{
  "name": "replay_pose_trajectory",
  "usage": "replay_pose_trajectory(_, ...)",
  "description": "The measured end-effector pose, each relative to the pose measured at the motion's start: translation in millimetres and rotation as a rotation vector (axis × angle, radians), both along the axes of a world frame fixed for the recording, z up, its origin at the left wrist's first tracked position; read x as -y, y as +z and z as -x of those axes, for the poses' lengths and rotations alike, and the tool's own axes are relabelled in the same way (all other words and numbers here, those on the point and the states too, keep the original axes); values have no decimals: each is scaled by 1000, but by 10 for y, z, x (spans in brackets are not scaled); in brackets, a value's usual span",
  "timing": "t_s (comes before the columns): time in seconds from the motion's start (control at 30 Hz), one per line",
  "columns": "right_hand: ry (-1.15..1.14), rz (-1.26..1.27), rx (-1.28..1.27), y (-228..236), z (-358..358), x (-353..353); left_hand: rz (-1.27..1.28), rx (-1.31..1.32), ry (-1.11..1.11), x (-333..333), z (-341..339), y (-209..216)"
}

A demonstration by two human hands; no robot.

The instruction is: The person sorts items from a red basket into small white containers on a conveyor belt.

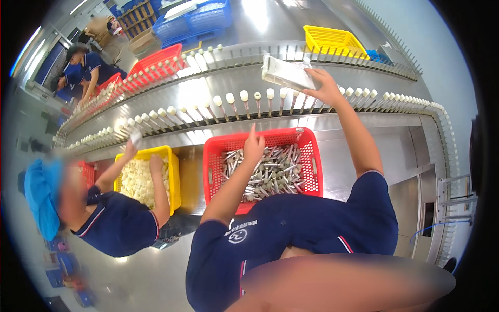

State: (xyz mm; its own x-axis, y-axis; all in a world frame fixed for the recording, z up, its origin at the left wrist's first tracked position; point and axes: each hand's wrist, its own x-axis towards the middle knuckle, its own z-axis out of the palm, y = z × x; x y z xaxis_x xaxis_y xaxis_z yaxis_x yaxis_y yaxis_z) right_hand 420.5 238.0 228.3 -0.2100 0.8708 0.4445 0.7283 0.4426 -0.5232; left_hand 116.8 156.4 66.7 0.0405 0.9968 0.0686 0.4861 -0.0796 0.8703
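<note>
My right hand (326,89) grips the right end of a whitish, block-shaped package (287,73) in clear plastic. It is held above the conveyor (332,76), over a row of upright pins. My left hand (254,146) hovers over the far side of a red basket (210,171). Its index finger points up toward the pin row, the thumb stands apart, and I see nothing in it. Silver metal tubes with greyish ends (270,171) fill the basket loosely. Pieces with white, rounded tops (244,96) sit on the pins just beyond my left hand.
To my left a co-worker in a blue cap (42,197) works over a yellow basket (175,179) of white pieces (138,179). Another yellow basket (335,39) stands beyond the far pin row. Blue crates (195,23) and a red bin (156,58) lie farther back.
</note>
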Motion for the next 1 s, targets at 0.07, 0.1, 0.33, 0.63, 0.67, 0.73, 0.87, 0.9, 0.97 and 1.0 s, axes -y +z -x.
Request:
replay_pose_trajectory(0.07,-32,-13,4,66,-110,186,17,176,48,-486,-442,-101)
replay_pose_trajectory(0.1,-41,-30,3,129,-128,243,91,351,102,-750,-579,-228)
replay_pose_trajectory(0.33,-98,-4,51,121,-532,476,-333,247,270,-1115,-1261,-24)
replay_pose_trajectory(0.63,172,-172,197,78,312,-385,60,-450,-304,577,-301,-570)
replay_pose_trajectory(0.67,219,-178,233,-19,451,-491,181,-585,-282,730,-95,-744)
replay_pose_trajectory(0.73,274,-191,263,-313,586,-680,412,-726,-247,917,354,-1014)
replay_pose_trajectory(0.87,304,-15,356,-765,630,-803,542,-790,-155,1151,770,-929)
replay_pose_trajectory(0.9,294,24,341,-825,547,-810,565,-784,-115,1159,792,-888)
replay_pose_trajectory(0.97,298,76,311,-759,483,-780,557,-790,-87,1199,883,-918)
replay_pose_trajectory(1.0,292,94,317,-736,461,-757,532,-749,-68,1219,936,-968)
